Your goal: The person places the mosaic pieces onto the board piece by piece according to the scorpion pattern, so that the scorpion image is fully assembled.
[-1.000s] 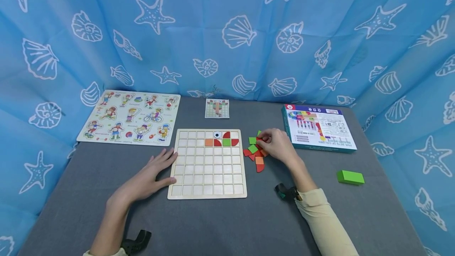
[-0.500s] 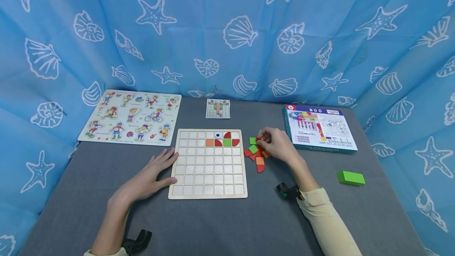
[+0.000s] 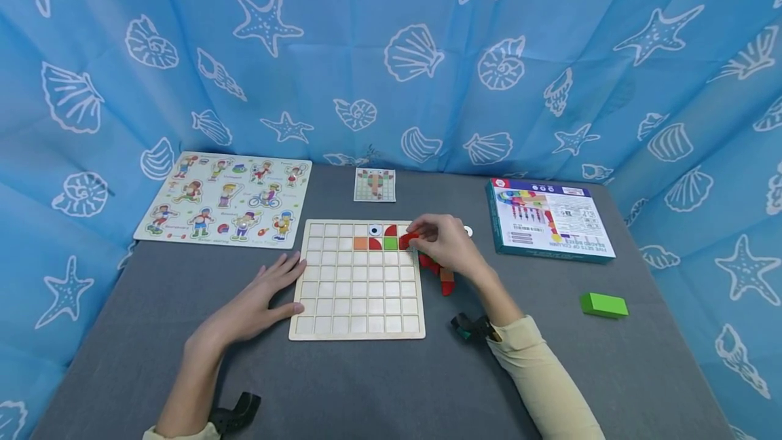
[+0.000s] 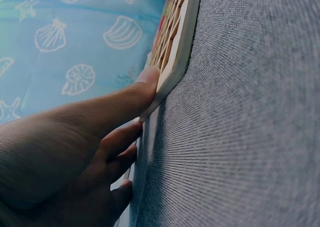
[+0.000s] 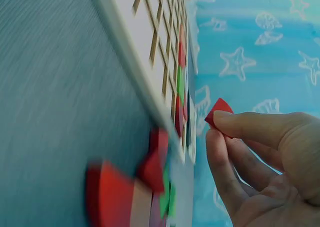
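Note:
A wooden grid board (image 3: 357, 290) lies on the grey table, with an eye tile (image 3: 375, 230) and several red, green and orange tiles in its upper right cells. My right hand (image 3: 451, 246) is over the board's upper right edge, pinching a red tile (image 5: 220, 114) between thumb and fingertips; its full outline is partly covered. My left hand (image 3: 259, 304) rests at the board's left edge, fingers spread and thumb (image 4: 148, 76) on the rim. Loose tiles (image 3: 447, 280) lie right of the board, partly hidden under my right hand.
A small pattern card (image 3: 375, 185) lies behind the board. A picture puzzle (image 3: 226, 202) of figures is at the back left, and a flat box (image 3: 550, 221) at the back right. A green block (image 3: 603, 305) sits on the right. A blue curtain (image 3: 366, 53) hangs behind.
My right hand has lifted a red tile from the loose pile and moved left to the board's upper right corner. My left hand has stayed in place.

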Demonstrator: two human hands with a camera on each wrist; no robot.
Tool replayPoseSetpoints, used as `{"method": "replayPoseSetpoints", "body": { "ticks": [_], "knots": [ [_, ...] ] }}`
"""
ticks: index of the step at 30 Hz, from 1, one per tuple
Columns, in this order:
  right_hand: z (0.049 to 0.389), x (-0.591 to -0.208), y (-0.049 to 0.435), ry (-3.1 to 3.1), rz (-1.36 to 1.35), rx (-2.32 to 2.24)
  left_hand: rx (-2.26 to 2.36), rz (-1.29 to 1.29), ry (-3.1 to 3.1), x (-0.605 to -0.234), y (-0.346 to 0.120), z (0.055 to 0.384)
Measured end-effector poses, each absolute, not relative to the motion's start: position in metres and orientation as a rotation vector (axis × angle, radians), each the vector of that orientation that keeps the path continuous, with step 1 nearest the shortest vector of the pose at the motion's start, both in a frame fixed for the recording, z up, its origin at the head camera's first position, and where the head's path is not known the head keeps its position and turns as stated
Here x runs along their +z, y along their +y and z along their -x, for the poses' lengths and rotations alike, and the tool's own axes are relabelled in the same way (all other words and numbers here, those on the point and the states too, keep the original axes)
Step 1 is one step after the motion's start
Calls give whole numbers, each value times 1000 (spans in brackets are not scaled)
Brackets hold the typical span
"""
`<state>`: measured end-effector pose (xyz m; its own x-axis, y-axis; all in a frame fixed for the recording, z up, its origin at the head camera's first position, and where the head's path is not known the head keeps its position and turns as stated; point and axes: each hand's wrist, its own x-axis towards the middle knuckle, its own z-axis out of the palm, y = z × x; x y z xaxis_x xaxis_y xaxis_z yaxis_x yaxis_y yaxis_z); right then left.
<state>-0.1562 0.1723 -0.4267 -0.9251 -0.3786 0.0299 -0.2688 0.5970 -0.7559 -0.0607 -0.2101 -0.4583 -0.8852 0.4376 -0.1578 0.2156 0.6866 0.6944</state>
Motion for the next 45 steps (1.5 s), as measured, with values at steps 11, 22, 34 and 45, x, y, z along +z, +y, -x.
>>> {"method": "replayPoseSetpoints", "body": {
  "ticks": [11, 22, 34, 45],
  "knots": [
    [167, -433, 115, 2581, 716, -1284, 1001, -553, 2596, -459, -211, 61],
    [178, -437, 74, 2590, 819, -1113, 986, -562, 2613, -459, -211, 61],
    [179, -439, 59, 2679, 851, -902, 969, -545, 2627, -459, -210, 61],
    [175, -439, 63, 2669, 898, -868, 963, -549, 2637, -459, -209, 60]
  ]
}}
